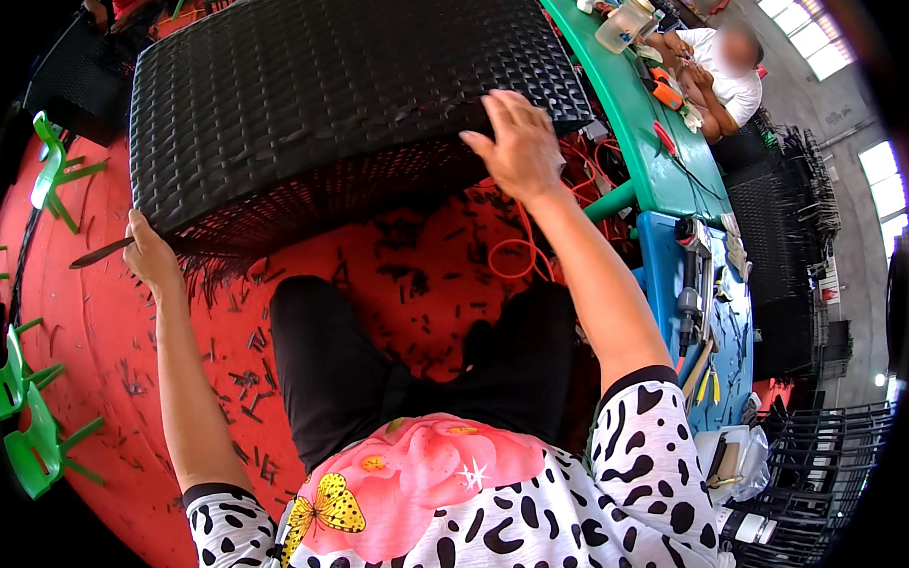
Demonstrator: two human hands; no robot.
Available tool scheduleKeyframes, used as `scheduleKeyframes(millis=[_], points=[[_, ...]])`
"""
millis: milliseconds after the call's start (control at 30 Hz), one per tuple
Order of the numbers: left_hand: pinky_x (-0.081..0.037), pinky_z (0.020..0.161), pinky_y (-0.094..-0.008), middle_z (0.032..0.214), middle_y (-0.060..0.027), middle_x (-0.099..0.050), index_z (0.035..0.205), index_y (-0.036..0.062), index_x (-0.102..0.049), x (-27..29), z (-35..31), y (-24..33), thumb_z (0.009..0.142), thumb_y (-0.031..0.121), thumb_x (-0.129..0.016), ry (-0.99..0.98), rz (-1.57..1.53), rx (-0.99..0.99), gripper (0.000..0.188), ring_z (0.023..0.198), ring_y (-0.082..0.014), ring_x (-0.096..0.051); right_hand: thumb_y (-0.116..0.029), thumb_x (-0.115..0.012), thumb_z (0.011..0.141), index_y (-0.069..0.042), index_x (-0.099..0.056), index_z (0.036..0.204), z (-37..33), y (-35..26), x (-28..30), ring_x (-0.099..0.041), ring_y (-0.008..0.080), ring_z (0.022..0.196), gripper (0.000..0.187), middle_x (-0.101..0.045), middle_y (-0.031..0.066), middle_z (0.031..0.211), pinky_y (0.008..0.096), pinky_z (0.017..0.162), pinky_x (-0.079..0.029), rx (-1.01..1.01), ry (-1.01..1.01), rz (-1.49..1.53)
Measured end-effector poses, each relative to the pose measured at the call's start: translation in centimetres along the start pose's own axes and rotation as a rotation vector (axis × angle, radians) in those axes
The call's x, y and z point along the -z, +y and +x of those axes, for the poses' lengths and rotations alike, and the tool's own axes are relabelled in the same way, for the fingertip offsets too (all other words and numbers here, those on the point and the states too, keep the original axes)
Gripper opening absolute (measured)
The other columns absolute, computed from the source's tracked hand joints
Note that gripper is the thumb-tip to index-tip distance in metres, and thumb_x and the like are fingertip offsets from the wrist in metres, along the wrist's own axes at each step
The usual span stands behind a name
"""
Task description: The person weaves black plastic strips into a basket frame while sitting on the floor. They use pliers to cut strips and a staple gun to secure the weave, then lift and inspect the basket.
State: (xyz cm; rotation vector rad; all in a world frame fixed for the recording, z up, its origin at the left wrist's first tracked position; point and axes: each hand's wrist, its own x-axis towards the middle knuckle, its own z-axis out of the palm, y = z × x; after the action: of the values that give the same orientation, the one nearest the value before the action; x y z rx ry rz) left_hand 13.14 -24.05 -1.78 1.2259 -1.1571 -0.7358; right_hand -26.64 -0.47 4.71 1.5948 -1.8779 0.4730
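A large black woven wicker piece (332, 69), boxlike with a flat top and a more open weave below, stands tilted before my knees. My right hand (524, 146) lies open on its near edge toward the right corner, fingers spread. At the near left corner, my left hand (153, 253) is closed against the edge. Out of that fist, to the left, sticks a thin, dark, pointed blade-like tool (102, 254); its exact kind is unclear. Loose strand ends (206, 275) hang under the corner.
Black offcuts (256, 382) litter the red floor (122, 333). Green stools (41, 440) stand left. A green table (678, 177) and a blue stool (666, 251) with a power tool (690, 282) and pliers (709, 385) stand right. An orange hose (521, 244) coils nearby. One person (727, 78) sits beyond.
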Motion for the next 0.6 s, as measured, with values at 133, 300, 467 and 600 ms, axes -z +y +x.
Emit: scheduleKeyframes(millis=[133, 300, 467, 600], points=[[-0.033, 0.052, -0.0290, 0.059, 0.0025, -0.047, 0.070, -0.0017, -0.058, -0.5, -1.2, 1.4, 0.093, 0.035, -0.047, 0.051, 0.012, -0.015, 0.045, 0.055, -0.0096, -0.038, -0.057, -0.060, 0.077, 0.007, -0.048, 0.123, -2.0, -0.4, -1.3, -0.040, 0.0357, 0.125, 0.080, -0.049, 0.0224, 0.128, 0.0454, 0.105, -0.028, -0.130, 0.022, 0.003], [-0.034, 0.054, -0.0302, 0.060, 0.0007, -0.048, 0.071, -0.0022, -0.059, -0.6, -0.6, 0.7, 0.093, 0.036, -0.047, 0.106, 0.087, -0.011, 0.045, 0.057, -0.0111, -0.040, -0.063, -0.059, 0.075, 0.010, -0.048, 0.120, -2.4, -2.4, -1.4, -0.039, 0.0405, 0.124, 0.087, -0.047, 0.0274, 0.126, 0.0477, 0.105, -0.028, -0.064, 0.058, 0.060], [-0.036, 0.055, -0.0304, 0.064, -0.0006, -0.053, 0.075, -0.0029, -0.061, 0.1, -0.2, 0.1, 0.093, 0.036, -0.047, 0.087, 0.112, 0.001, 0.045, 0.058, -0.0114, -0.042, -0.055, -0.066, 0.071, 0.011, -0.051, 0.116, -2.1, -4.4, -0.3, -0.041, 0.0380, 0.123, 0.081, -0.049, 0.0258, 0.124, 0.0482, 0.104, -0.030, 0.064, 0.039, 0.169], [-0.039, 0.057, -0.0332, 0.063, -0.0036, -0.055, 0.079, -0.0052, -0.063, -0.4, -1.2, 1.3, 0.092, 0.036, -0.048, 0.111, 0.089, -0.050, 0.045, 0.059, -0.0137, -0.046, -0.058, -0.064, 0.071, 0.008, -0.054, 0.115, -0.4, -2.7, -0.8, -0.042, 0.0374, 0.120, 0.079, -0.051, 0.0217, 0.124, 0.0478, 0.101, -0.032, -0.009, 0.056, 0.157]])
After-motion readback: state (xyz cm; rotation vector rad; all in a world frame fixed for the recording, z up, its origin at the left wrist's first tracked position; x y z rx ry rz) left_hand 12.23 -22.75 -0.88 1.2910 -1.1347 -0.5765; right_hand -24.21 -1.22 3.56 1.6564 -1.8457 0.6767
